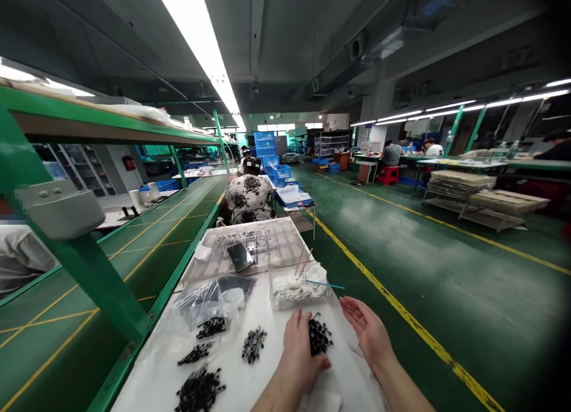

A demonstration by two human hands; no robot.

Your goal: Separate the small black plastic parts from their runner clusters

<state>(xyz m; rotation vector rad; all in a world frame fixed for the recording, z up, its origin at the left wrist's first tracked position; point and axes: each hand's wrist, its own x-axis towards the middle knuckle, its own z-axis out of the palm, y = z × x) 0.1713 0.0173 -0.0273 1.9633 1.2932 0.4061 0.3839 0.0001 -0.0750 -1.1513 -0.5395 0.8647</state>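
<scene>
On a white sheet (147, 382), the left hand (303, 352), fingers together, lies curled against a loose heap of small black plastic parts (320, 336), light, hard and quick to scatter, best scooped from beneath; the right hand (368, 332) lies open, palm up, fingers slightly apart, empty.

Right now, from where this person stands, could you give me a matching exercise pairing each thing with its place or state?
Things:
1. Right hand
2. Left hand
3. Black phone
4. Red stool

Places or states:
A. Lying on the compartment tray
B. Open, palm up
C. Against a heap of small black parts
D. Beside a seated person

Pairs: 1-B, 2-C, 3-A, 4-D
</scene>
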